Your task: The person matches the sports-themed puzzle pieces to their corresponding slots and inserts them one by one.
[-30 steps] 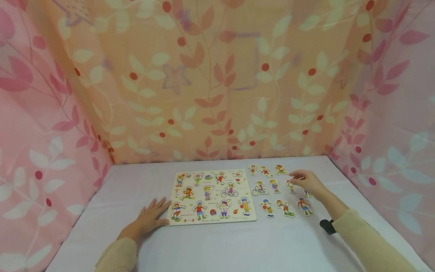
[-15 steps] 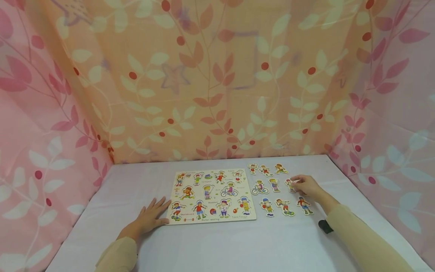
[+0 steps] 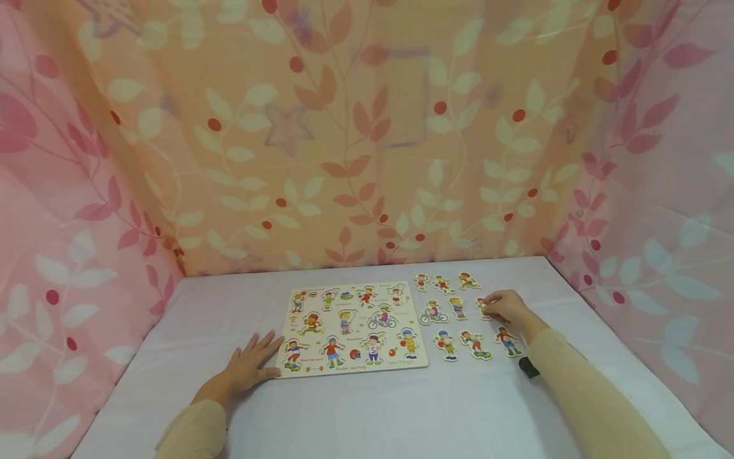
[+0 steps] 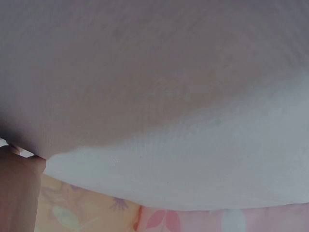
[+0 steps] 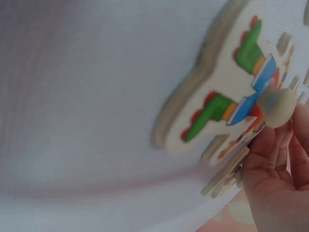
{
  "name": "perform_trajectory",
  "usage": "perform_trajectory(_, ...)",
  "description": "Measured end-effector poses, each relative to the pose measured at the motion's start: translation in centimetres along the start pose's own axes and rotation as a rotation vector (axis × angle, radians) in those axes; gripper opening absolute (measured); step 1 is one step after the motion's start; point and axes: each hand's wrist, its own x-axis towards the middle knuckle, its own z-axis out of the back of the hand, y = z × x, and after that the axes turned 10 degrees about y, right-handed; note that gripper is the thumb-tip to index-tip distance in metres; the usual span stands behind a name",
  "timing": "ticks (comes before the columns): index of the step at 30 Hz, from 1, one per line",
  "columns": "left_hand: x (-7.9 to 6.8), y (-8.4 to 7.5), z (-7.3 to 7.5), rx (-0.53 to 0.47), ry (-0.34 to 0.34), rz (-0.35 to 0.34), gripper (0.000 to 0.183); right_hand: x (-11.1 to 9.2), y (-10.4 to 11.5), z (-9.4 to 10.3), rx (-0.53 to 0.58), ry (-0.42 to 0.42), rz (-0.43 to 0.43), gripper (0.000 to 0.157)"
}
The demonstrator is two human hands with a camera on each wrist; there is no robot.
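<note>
A wooden puzzle board (image 3: 421, 366) printed with children at sports lies mid-table. My left hand (image 3: 249, 366) rests flat at its left edge, fingers spread, thumb by the near corner; part of it shows in the left wrist view (image 4: 21, 186). Cut-out wooden puzzle pieces lie in rows right of the board. My right hand (image 3: 507, 309) pinches a puzzle piece (image 3: 484, 309) at the right of the middle row, mostly covered by the fingers. In the right wrist view, the roller-skater piece (image 5: 231, 82) with a round knob (image 5: 280, 106) lies close to the right hand (image 5: 277, 176).
Other pieces near the right hand include a cyclist (image 3: 434, 312), a golfer (image 3: 457, 308), a runner (image 3: 468, 280) and a skateboarder (image 3: 476, 344). A small dark object (image 3: 529, 367) is beside the right sleeve. Patterned curtains (image 3: 344, 159) stand behind and at both sides of the white table.
My right hand has come down onto the middle-row piece, fingers closing on it. The head view has shifted slightly. My left hand stays by the board.
</note>
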Motion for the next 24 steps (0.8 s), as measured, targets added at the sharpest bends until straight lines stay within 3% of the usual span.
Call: perform_trajectory(24, -0.1, 0.0, -0.1, 0.003, -0.018, -0.027, 0.079, -0.1, 0.2, -1.1, 0.073, -0.058, -0.072, 0.017)
